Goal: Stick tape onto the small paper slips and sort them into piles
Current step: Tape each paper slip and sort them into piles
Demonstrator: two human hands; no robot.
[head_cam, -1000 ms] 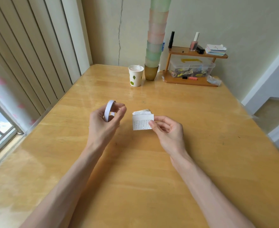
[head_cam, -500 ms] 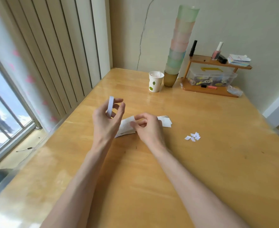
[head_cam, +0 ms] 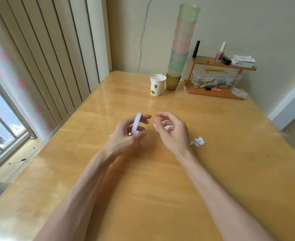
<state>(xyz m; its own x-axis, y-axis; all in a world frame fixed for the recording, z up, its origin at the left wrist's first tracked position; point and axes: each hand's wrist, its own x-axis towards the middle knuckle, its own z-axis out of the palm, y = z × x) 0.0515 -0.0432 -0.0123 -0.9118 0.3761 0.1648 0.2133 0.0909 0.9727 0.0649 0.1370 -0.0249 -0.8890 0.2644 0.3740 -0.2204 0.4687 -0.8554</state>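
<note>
My left hand [head_cam: 124, 138] grips a white tape roll [head_cam: 136, 124], held on edge above the middle of the wooden table [head_cam: 143, 180]. Just right of the roll, my right hand [head_cam: 173, 134] hovers with loosely curled fingers and holds nothing; its thumb and forefinger are apart and point toward the roll. Folded printed paper sheets [head_cam: 167, 125] lie on the table under that hand and are mostly hidden by it. Right of my right wrist, a little heap of several small white paper slips [head_cam: 198, 141] sits on the table.
At the far end stand a white paper cup [head_cam: 158, 85], a tall stack of pastel cups [head_cam: 181, 44] and a small wooden shelf [head_cam: 214, 92] with a plastic box and bottles. Window and vertical blinds run along the left table edge.
My right hand laid the printed sheets on the table, let go and lifted toward the tape roll. The left hand kept its grip on the roll. The view swung left.
</note>
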